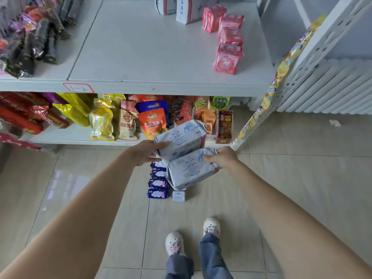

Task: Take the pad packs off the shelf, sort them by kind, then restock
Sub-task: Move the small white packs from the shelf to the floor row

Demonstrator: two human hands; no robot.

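My left hand point(148, 153) grips the left end of a pale grey pad pack point(181, 137) held above the floor. My right hand point(223, 159) grips a second grey pad pack point(190, 172) just below and in front of the first. On the floor beneath them lie several purple pad packs point(158, 193) in a row and one small grey pack point(178, 196). On the upper shelf point(141, 49) stand several pink pad packs point(228, 59) in a line at the right and two grey-white packs point(188, 11) at the back.
The lower shelf point(80, 135) holds snack bags in yellow, orange and red. Dark wrapped packs point(30, 43) fill the upper shelf's left side. A yellow snack strip point(281, 73) hangs on the shelf's right post. My feet point(191, 236) stand on beige tiles.
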